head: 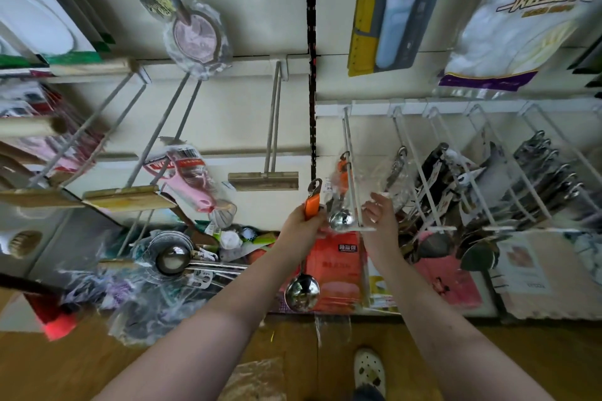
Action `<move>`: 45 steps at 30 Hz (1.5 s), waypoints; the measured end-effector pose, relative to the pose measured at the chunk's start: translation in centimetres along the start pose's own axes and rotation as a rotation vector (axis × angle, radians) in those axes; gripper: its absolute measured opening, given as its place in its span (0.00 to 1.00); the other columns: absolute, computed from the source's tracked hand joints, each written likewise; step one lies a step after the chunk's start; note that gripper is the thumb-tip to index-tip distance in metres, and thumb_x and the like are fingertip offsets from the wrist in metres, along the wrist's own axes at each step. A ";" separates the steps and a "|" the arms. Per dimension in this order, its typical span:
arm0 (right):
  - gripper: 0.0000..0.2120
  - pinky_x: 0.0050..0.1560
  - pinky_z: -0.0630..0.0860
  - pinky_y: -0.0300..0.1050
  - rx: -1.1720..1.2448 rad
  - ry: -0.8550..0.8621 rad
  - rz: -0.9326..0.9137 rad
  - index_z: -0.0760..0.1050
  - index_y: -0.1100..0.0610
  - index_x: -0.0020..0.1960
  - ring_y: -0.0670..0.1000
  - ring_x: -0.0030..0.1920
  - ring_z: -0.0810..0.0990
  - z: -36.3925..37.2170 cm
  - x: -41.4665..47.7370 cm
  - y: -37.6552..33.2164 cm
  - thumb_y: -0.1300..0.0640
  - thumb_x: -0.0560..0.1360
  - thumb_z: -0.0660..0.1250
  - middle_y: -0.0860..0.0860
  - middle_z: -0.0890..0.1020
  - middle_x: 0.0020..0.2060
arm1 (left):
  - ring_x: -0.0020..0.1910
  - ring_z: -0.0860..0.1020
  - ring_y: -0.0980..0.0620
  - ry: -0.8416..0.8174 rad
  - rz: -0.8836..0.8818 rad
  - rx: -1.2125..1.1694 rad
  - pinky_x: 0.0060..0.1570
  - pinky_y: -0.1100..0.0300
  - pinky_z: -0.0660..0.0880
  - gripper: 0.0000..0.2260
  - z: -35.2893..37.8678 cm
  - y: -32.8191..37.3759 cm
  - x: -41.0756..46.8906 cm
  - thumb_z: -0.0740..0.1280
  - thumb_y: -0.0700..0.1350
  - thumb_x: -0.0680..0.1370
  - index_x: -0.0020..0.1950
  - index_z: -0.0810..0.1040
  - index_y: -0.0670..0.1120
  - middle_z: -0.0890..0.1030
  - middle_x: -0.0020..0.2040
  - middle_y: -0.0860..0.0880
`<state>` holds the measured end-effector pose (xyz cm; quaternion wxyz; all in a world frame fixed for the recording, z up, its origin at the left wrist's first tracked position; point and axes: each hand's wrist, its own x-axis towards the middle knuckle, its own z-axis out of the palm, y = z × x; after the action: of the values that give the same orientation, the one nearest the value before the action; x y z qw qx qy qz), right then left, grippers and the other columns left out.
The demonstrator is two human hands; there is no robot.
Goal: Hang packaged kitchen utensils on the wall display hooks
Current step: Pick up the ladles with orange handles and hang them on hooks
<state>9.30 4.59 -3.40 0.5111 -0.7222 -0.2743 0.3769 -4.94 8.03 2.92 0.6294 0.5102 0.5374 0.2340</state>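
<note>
My left hand grips the orange handle of a steel ladle in clear wrap, its bowl hanging down below the wrist. Just right of it, a second orange-handled ladle in a clear bag hangs on a white wire display hook. My right hand is at the front end of that hook, fingers loosely bent, touching the hook's end or the bag; I cannot tell which.
An empty hook with a wooden price bar juts out to the left. A pink packaged utensil hangs further left. Hooks full of dark utensils fill the right. A pile of packaged ladles lies below.
</note>
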 end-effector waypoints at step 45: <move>0.07 0.42 0.76 0.36 -0.012 -0.091 -0.114 0.75 0.52 0.56 0.48 0.47 0.80 -2.5 -13.2 -2.6 0.58 0.80 0.61 0.50 0.79 0.48 | 0.40 0.80 0.49 -0.161 0.099 0.117 0.44 0.53 0.75 0.13 0.7 -5.6 -6.9 0.62 0.55 0.79 0.46 0.75 0.47 0.82 0.42 0.45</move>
<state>3.84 -6.20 3.00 0.5145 -0.6906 -0.3399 0.3780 -7.87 -0.16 0.87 0.6273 0.5893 0.4719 0.1912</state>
